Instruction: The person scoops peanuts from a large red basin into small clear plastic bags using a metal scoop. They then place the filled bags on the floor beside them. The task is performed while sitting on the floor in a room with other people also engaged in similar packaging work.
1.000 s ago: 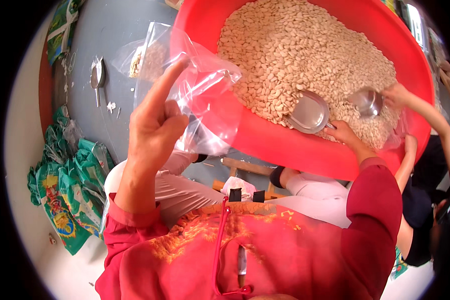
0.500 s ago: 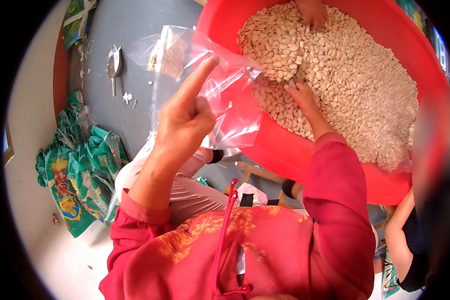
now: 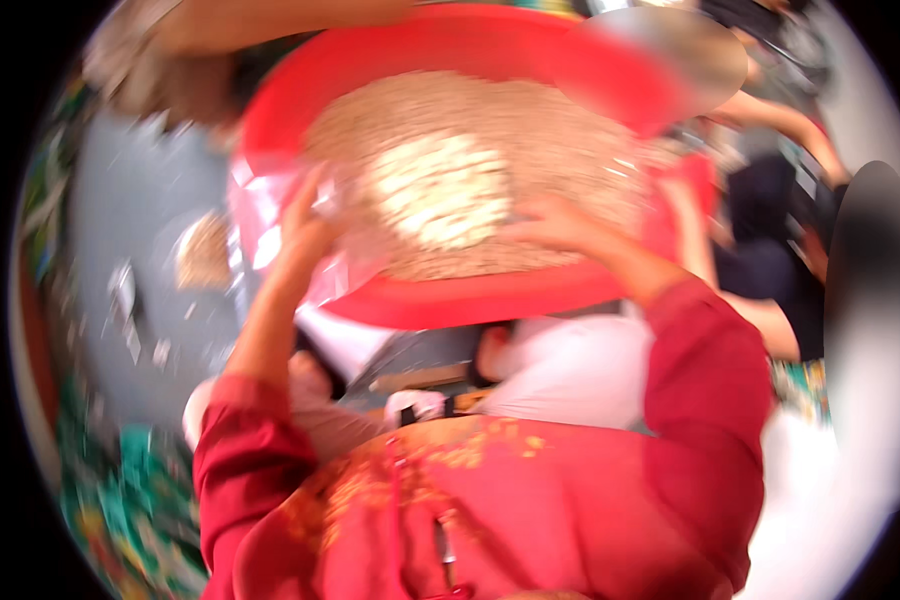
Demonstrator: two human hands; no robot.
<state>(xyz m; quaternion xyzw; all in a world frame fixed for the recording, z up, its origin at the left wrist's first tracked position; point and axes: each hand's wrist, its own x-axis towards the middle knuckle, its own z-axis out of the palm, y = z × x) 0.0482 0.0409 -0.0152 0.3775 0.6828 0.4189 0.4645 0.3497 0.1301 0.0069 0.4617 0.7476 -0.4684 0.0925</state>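
A large red tub (image 3: 440, 305) holds a broad bed of pale flat seeds (image 3: 560, 130), which look like pumpkin seeds. Blur smears much of the view. My right hand (image 3: 555, 225) is over the seeds, its fingers closed on the handle of a scoop mostly hidden under a bright heap of seeds (image 3: 440, 190). At the tub's left side, my left hand (image 3: 308, 225) grips a clear plastic bag (image 3: 345, 275). The bag hangs around the hand and over the rim; its mouth is too blurred to make out.
On the grey surface (image 3: 160, 190) at left lie a clear bag of seeds (image 3: 205, 250) and a metal scoop (image 3: 122, 290). Green printed bags (image 3: 150, 500) lie lower left. Another person's arm (image 3: 280, 25) crosses at the top left; other people's arms (image 3: 785, 120) are at right.
The view has swung right, so the tub now sits in the middle. The heaped scoop in my right hand is lifted off the seed bed. My left hand still has the bag.
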